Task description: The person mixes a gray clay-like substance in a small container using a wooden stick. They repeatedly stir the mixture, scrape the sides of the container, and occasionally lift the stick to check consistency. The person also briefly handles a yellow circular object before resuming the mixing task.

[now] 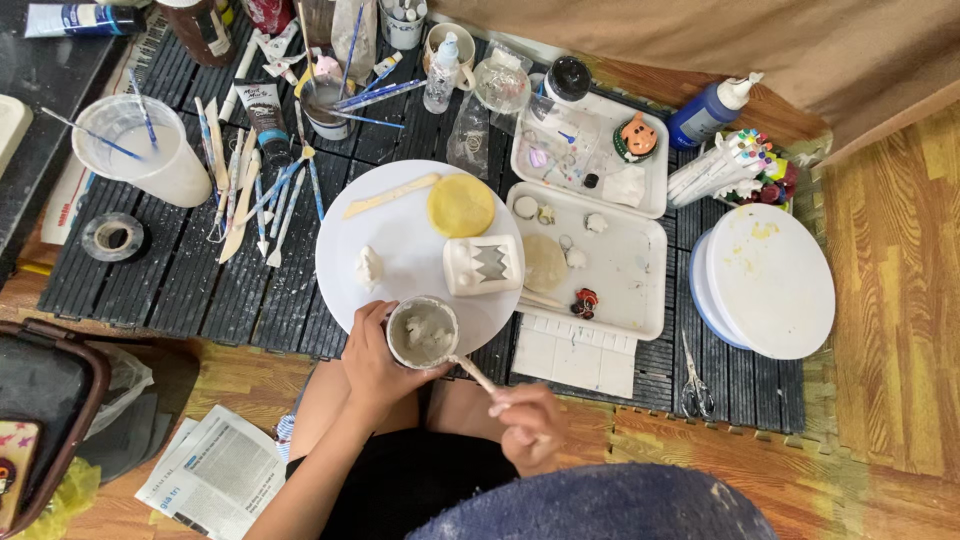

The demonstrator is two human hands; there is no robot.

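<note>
I see my left hand (375, 362) wrapped around a small round cup (422, 332) of grey, pasty slip at the near edge of the smooth white round board (400, 235). My right hand (532, 425) pinches a thin clay-crusted stick (474, 372) dipping into it.

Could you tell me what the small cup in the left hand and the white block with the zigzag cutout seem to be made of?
The small cup looks like plastic smeared with wet grey slip, its rim crusted pale. The white block seems to be unfired clay: matte, chalky, soft-edged. The left hand grips the cup.
</note>
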